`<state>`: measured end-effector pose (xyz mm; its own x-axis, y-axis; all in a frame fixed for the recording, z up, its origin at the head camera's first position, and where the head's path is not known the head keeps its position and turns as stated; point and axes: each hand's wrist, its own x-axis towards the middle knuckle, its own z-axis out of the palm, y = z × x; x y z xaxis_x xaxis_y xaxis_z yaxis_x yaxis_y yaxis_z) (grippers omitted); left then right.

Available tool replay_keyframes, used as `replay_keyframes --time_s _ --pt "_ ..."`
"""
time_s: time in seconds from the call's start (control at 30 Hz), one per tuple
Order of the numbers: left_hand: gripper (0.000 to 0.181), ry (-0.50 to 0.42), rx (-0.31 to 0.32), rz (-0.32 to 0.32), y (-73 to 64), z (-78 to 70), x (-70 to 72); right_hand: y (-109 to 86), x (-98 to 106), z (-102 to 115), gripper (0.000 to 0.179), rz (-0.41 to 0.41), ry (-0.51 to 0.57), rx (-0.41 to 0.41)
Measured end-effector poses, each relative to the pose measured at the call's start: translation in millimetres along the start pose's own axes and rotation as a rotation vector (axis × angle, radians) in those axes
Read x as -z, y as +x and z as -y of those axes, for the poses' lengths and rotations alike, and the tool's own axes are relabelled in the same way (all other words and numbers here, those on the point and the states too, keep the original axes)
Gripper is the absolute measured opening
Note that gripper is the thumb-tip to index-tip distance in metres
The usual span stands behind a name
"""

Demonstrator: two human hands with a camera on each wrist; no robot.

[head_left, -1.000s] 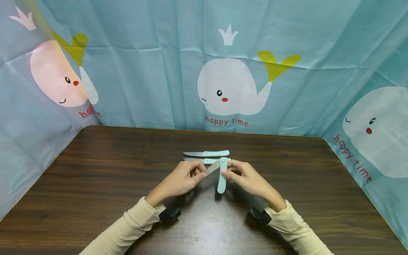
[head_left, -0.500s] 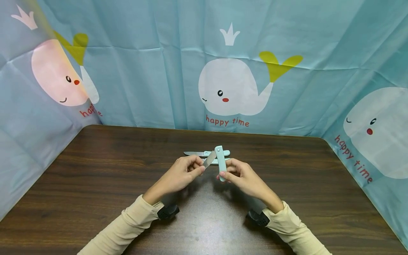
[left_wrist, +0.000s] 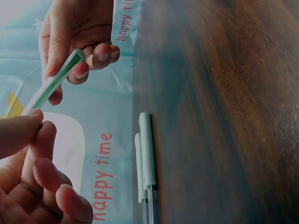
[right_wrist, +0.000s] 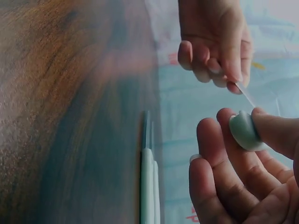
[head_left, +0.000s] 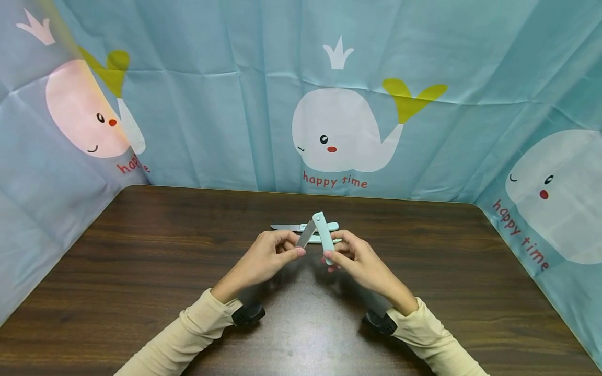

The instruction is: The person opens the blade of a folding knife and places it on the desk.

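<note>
A folding knife with a pale mint handle is held above the table, its blade half folded into an upside-down V with the pivot uppermost. Between thumb and fingers my left hand pinches the tip end of the silver blade. The lower end of the handle is pinched by my right hand. Behind them, two similar knives lie unfolded on the table, blades pointing left: the far knife and the nearer knife, which is partly hidden by my hands and the held knife.
The dark wood-grain table spreads around both hands. A light blue curtain with whale prints hangs along its back and sides. Black wrist devices sit at the cuffs of both cream sleeves.
Both hands have raised the held knife and tilted its pivot end up and to the left. The angle between blade and handle looks slightly smaller. The two lying knives have stayed put.
</note>
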<state>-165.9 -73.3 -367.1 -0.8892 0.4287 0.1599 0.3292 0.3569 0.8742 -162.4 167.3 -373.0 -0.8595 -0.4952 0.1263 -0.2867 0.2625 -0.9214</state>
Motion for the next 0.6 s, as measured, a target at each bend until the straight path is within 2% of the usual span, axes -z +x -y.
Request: replay_keyframes --time_s 0.3,0.6 --pt "0.006 0.007 0.005 0.010 0.1 4.4 9.4 -0.2 8 1 0.027 -0.019 -0.073 0.022" --pt "0.008 0.088 -0.031 0.099 -0.6 6.2 23.3 -2.1 21 -1 0.026 0.015 -0.177 0.011"
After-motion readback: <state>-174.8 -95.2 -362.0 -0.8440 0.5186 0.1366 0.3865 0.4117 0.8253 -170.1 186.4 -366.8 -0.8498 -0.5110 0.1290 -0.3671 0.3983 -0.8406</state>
